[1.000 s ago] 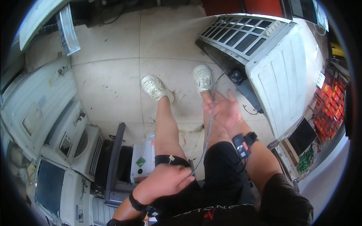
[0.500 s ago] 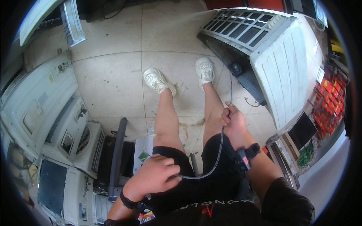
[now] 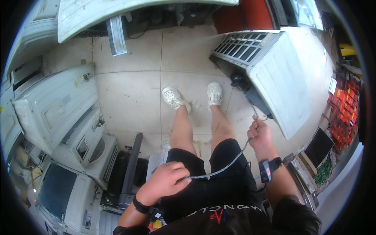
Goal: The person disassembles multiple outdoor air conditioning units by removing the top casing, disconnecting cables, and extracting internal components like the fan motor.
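A thin grey braided cable (image 3: 227,168) sags in a curve across my lap, between my two hands. My left hand (image 3: 167,179) is closed around its near end above my left thigh. Further out and to the right, my right hand (image 3: 260,135) pinches the same cable beyond my right knee. From those fingers the cable runs on toward an opened white air conditioner outdoor unit (image 3: 280,82), which lies tilted on the floor. A black round part (image 3: 236,80) shows at that unit's open side; where the cable's far end joins is hidden.
White outdoor unit casings (image 3: 56,103) are stacked along the left. A grey bar (image 3: 132,164) stands by my left thigh. A large pale panel (image 3: 129,13) spans the far side, near a red box (image 3: 244,17). Red packets (image 3: 344,103) and a dark flat panel (image 3: 319,147) lie at right.
My view has tilted up, showing more of the far side. My right hand has moved right, away from my knee and closer to the tilted unit. The cable between my hands sags less.
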Demonstrator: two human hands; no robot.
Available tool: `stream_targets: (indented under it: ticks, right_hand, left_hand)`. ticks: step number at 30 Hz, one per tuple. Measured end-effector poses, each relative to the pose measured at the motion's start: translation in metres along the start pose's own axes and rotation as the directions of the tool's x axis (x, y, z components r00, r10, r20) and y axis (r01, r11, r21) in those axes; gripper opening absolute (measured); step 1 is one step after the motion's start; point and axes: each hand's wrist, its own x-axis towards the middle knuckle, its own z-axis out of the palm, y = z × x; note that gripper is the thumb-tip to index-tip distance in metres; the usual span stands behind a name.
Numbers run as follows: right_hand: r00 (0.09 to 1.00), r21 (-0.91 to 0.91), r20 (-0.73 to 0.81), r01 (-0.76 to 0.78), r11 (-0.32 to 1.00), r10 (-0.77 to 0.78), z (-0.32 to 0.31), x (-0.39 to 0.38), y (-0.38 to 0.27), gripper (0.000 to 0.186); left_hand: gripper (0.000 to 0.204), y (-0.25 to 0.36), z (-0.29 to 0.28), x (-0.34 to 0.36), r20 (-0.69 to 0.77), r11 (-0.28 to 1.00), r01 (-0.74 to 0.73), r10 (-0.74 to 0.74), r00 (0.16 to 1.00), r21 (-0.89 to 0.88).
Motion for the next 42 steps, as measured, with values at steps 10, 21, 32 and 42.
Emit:
stream_targets:
  ticks: [10, 21, 32, 42]
  right_hand:
    - [0.937, -0.576, 0.276, -0.019, 0.818, 0.216, -0.007, -0.067, -0.041, 0.02]
    - [0.52, -0.456, 0.808, 0.85, -0.262, 0.278, 0.105, -0.254, -0.044, 0.025]
    - [0.41, -0.229, 0.84, 0.862, -0.453, 0.355, 0.098, -0.517, -0.075, 0.024]
    - [0.249, -0.263, 0.965, 0.917, -0.299, -0.083, -0.044, -0.62, -0.132, 0.03]
  left_hand:
    - [0.009, 0.029, 0.071, -0.043, -0.181, 0.803, 0.084, -0.233, 0.955, -0.59]
    - [0.012, 0.037, 0.041, -0.106, -0.692, 0.909, 0.011, -0.325, 0.645, -0.418]
    - [0.044, -0.042, 0.005, -0.1, -0.768, 0.912, 0.179, -0.408, 0.493, -0.37]
    - [0.052, 0.01, -0.033, 0.004, -0.603, 0.939, 0.198, 0.013, 0.798, 0.282]
